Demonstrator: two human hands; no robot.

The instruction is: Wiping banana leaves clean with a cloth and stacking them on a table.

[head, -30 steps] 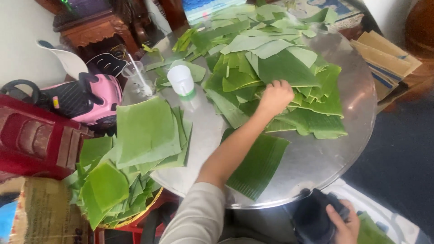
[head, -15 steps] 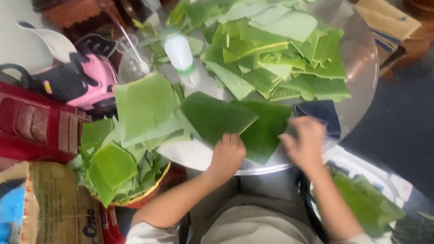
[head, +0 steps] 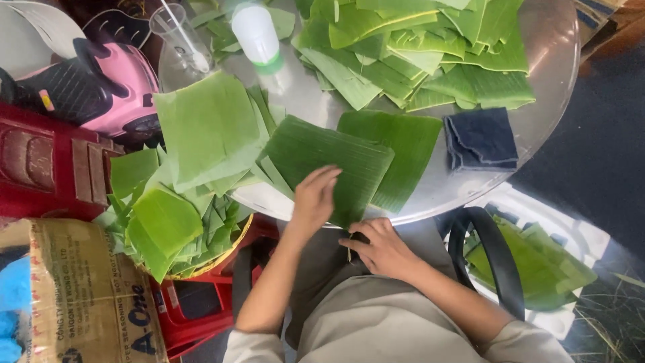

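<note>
Now my left hand (head: 314,195) lies flat, fingers spread, pinning the dark banana leaf (head: 327,165) at the tabletop (head: 551,81) edge, six o'clock; my right hand (head: 381,249) curls around something small and dark beneath it.

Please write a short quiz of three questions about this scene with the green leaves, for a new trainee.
1. True or false: the left hand lies flat on a dark green leaf piece at the near edge of the round metal table.
2. What lies right of the leaf pieces on the table? A) a folded dark blue cloth B) a knife C) a plate
3. Fill in: the white bottle has a ____ band at its base.

Key: 1 true; 2 A; 3 green. The right hand is below the table edge, closed around something small and dark.
</note>
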